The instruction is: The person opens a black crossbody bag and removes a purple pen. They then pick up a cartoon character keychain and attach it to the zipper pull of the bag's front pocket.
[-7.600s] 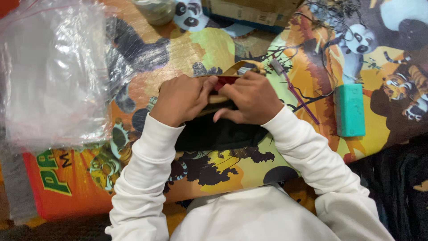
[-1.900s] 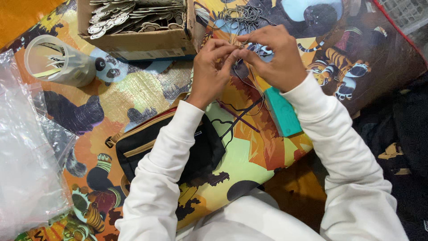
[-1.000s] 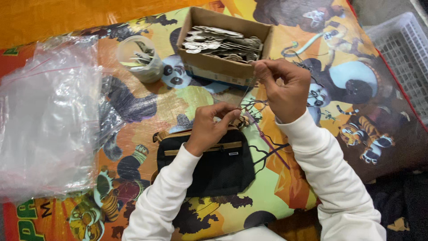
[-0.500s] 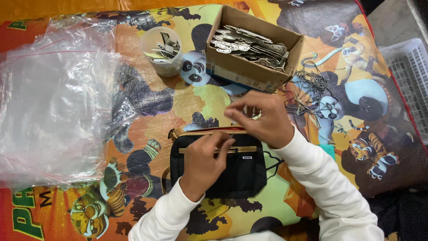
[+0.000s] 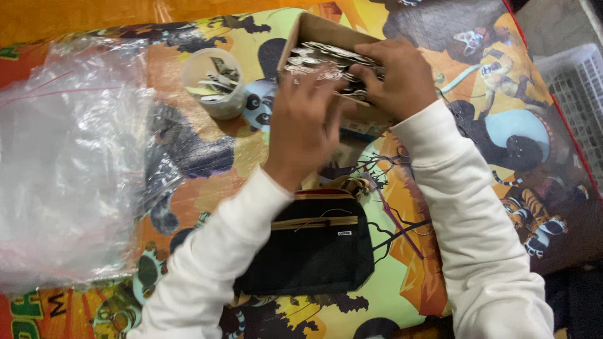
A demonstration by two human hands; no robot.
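A cardboard box (image 5: 306,30) full of several small flat silvery tags stands at the top middle of the printed cloth. My left hand (image 5: 306,122) reaches up to the box's near edge, fingers spread over the tags. My right hand (image 5: 397,76) lies on the tags inside the box, fingers curled; whether it grips one is hidden. A black zip pouch (image 5: 317,248) with tan trim lies below, between my white sleeves, untouched.
A round clear tub (image 5: 214,81) with small pieces stands left of the box. A heap of clear plastic bags (image 5: 66,163) covers the left side. A white plastic crate (image 5: 575,88) sits at the right edge. The colourful cartoon cloth (image 5: 496,132) covers the surface.
Both hands have left the pouch and moved up to the cardboard box. Earlier they worked at the pouch's zip with a small piece.
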